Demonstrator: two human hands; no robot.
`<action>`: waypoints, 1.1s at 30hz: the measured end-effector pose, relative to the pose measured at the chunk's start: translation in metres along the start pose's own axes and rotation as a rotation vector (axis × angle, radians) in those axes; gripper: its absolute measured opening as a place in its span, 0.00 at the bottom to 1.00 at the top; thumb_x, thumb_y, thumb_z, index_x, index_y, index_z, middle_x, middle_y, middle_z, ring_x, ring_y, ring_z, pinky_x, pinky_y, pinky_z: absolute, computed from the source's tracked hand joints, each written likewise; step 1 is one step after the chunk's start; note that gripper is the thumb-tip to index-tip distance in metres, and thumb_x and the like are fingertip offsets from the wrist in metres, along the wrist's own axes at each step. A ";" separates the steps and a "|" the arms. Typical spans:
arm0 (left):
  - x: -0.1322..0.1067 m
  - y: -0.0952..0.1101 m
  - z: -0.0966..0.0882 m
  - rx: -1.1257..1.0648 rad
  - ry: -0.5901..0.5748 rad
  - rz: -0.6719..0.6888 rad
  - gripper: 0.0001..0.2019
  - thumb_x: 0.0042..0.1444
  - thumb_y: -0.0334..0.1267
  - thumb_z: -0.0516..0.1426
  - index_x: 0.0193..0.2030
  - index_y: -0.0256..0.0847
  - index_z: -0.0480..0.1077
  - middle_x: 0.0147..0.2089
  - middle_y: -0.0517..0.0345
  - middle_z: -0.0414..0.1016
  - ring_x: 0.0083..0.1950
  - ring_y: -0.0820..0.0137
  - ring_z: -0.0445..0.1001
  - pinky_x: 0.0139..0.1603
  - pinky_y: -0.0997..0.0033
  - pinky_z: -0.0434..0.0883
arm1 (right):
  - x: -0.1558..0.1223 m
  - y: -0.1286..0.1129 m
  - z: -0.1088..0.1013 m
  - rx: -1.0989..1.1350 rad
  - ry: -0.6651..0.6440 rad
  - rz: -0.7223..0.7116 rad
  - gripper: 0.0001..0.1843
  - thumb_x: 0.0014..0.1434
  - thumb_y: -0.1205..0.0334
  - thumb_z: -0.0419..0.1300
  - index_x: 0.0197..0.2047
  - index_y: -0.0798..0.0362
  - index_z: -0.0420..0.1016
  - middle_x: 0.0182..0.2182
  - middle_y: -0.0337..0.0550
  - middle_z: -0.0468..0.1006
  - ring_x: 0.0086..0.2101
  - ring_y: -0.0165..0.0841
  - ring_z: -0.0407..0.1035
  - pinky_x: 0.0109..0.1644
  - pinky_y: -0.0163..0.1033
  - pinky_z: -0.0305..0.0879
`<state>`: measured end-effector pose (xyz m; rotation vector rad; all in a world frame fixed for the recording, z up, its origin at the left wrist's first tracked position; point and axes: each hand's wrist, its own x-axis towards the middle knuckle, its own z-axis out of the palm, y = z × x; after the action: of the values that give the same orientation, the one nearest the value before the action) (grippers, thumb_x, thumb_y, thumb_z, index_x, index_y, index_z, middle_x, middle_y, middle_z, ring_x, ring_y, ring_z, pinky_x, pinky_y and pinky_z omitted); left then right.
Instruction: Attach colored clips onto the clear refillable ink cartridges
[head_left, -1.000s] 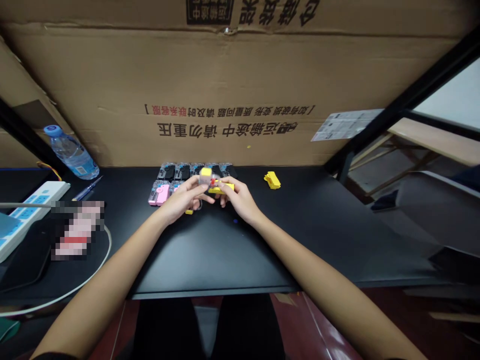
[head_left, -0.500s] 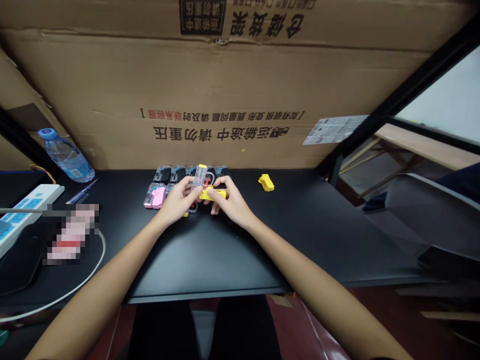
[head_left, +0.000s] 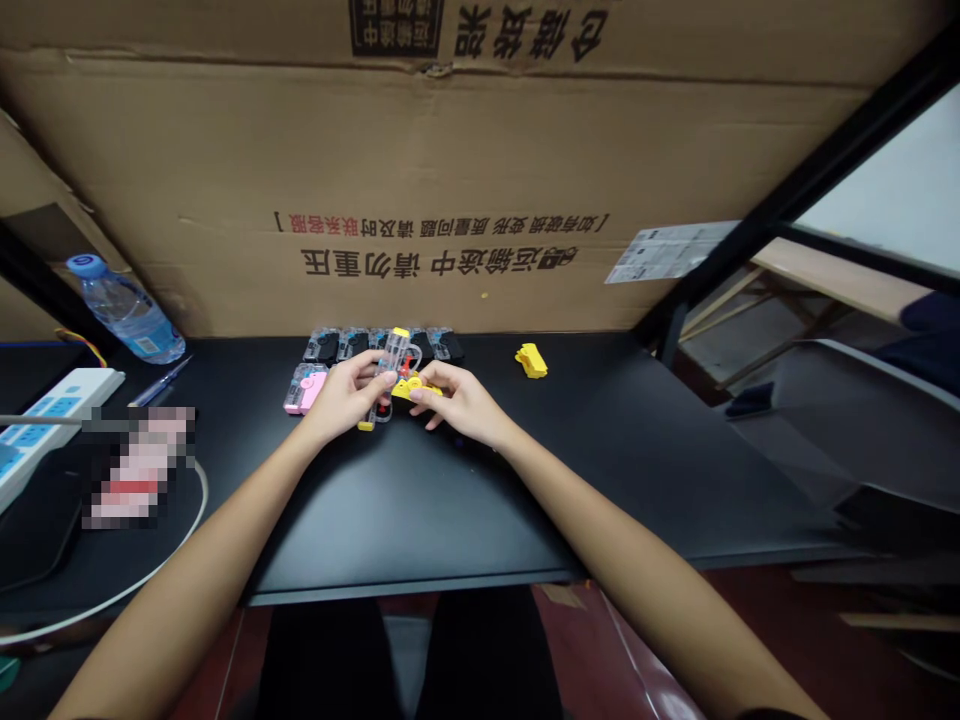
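Between my hands is a clear plastic toy (head_left: 396,350) with yellow ends and a red inner part, perhaps a toy gun. My left hand (head_left: 351,395) is closed around its middle; one yellow end points up and away, the other shows below my fingers. My right hand (head_left: 466,402) pinches a yellow plastic piece (head_left: 412,386) at its right end, and this piece lies against the clear toy. Whether the two are joined I cannot tell. Just beyond my left hand are a pink-and-clear toy (head_left: 304,390) and a row of black-and-clear toys (head_left: 322,345).
Loose yellow pieces (head_left: 532,360) lie on the black table (head_left: 420,530), right of my hands. At the left are a water bottle (head_left: 127,308), a pen (head_left: 161,382), a white power strip (head_left: 56,415) and a white cable (head_left: 196,510). A cardboard sheet (head_left: 450,150) stands behind.
My right fingers have shifted back along the yellow piece, uncovering more of it. The clear toy's lower yellow end now shows more plainly. The whole view has shifted slightly.
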<state>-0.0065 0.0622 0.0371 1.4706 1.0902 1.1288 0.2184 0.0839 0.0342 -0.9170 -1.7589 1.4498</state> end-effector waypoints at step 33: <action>-0.003 0.009 -0.004 0.044 -0.022 0.056 0.20 0.61 0.47 0.67 0.55 0.39 0.75 0.44 0.51 0.84 0.39 0.68 0.81 0.43 0.67 0.79 | -0.003 -0.001 -0.009 -0.507 0.178 -0.577 0.13 0.66 0.49 0.70 0.47 0.48 0.79 0.49 0.51 0.80 0.49 0.44 0.77 0.55 0.51 0.77</action>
<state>-0.0096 0.0588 0.0464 1.5530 1.0699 1.1316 0.2279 0.0857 0.0365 -0.6617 -2.0628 0.5509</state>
